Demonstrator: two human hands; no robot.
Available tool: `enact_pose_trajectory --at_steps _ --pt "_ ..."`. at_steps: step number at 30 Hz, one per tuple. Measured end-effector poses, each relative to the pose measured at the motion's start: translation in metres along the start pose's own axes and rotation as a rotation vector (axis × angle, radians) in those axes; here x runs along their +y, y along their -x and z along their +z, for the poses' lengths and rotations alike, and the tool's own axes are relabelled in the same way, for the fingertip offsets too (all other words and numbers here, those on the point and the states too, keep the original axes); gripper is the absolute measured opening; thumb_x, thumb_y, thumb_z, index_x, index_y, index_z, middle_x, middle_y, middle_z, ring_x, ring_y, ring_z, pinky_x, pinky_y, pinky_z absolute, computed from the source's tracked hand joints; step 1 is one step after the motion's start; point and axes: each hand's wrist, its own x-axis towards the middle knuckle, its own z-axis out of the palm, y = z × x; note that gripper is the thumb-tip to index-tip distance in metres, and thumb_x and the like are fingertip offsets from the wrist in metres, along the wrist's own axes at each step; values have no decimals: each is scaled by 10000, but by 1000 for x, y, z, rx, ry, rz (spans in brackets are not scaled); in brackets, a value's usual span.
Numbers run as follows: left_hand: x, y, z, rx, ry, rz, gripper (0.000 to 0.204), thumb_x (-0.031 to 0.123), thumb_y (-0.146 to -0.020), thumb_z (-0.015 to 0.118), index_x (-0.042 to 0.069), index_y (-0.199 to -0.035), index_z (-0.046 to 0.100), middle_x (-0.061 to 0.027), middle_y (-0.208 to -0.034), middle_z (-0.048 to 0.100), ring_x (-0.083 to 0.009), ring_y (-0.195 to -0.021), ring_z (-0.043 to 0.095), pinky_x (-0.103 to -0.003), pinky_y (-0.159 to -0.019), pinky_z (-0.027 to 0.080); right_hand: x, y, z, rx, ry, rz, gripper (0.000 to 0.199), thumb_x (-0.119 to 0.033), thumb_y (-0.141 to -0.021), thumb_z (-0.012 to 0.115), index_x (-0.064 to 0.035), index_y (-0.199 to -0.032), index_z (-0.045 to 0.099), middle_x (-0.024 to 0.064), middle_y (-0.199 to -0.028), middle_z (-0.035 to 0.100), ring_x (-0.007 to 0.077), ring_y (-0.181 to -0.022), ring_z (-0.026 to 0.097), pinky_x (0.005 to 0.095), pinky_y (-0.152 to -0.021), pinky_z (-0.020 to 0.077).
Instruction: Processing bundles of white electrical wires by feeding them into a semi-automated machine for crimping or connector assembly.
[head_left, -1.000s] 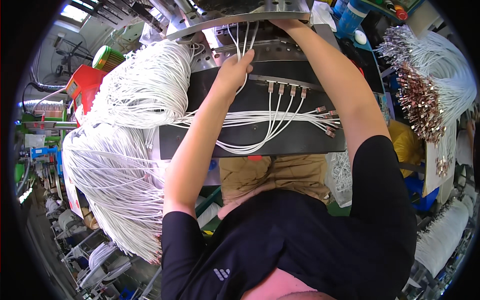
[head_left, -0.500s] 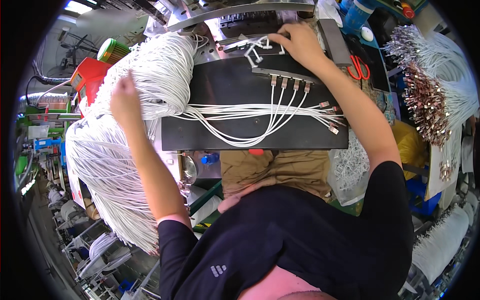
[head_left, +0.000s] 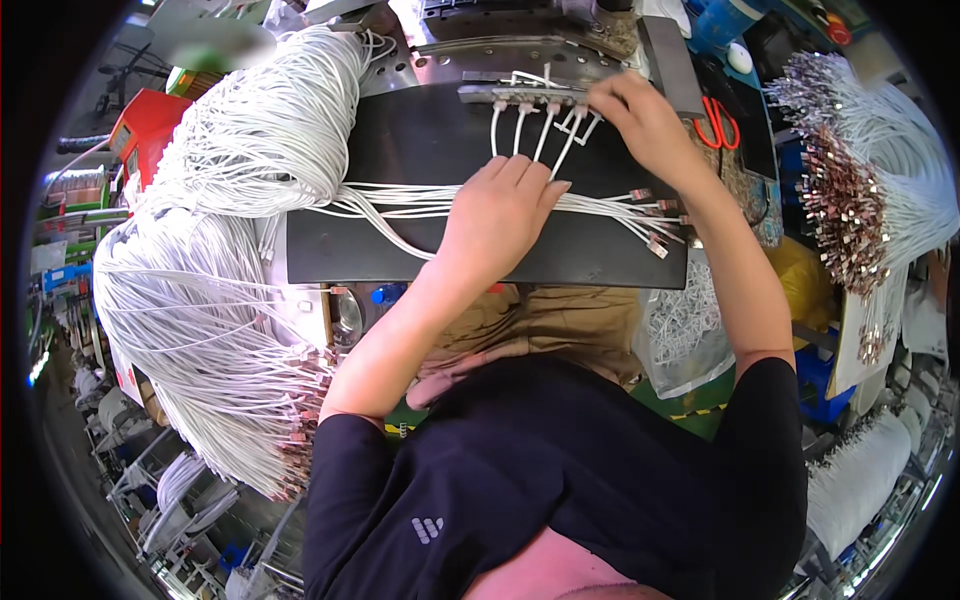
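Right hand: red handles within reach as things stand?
Probably yes. The red handles show uncovered to the right of the right hand, just past the near end of the gray block. The hand would likely need to leave the bar first.

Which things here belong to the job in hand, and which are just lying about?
Apparently in use:
white cables at the left hand
metal bar at the right hand
black work surface beneath
white cable bundle at left, probably

Apparently just lying about:
red-handled scissors
blue container
white rounded object
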Motion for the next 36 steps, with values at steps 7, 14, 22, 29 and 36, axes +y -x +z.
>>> enact_pose_trajectory --at_steps 7,14,22,29,36 --pt "-56 -65 -7 176 -117 18 284 261 -990 677 61 -789 675 -123 -743 628 -341 -742 641 -451 -661 517 28 -152 27 284 183 15 401 -356 -1012 635 -3 -1193 696 194 -1100 712 370 -1083 673 400 -936 509" --pt "-106 -128 5 -19 -213 -159 394 440 -991 610 105 -852 765 -99 -785 732 -341 -765 722 -476 -682 553 72 -220 35 253 335 87 432 -348 -1025 592 -9 -1285 652 224 -1227 670 387 -1182 630 428 -1011 479" --pt "-126 -138 -4 164 -124 -188 335 361 -992 597 61 -996 748 -206 -901 731 -400 -884 701 -491 -814 556 13 -170 32 138 423 -80 481 -338 -1039 542 -15 -1391 602 260 -1372 623 407 -1294 580 459 -1097 446" --pt "-157 -141 12 276 -586 -19 552 184 -936 547 -33 -1443 538 -238 -1416 606 -400 -1333 547 -545 -1152 370 -7 -135 71 275 578 -378 507 -342 -1016 539 37 -1345 607 245 -1369 635 410 -1295 579 468 -1119 445" --pt "-162 -150 44 122 -642 -294 576 237 -986 508 73 -1539 490 -117 -1565 524 -252 -1507 405 -652 -1234 202 1 -138 82 483 652 -267 402 -205 -924 613 27 -1248 665 246 -1179 706 415 -1095 676 498 -1000 523"
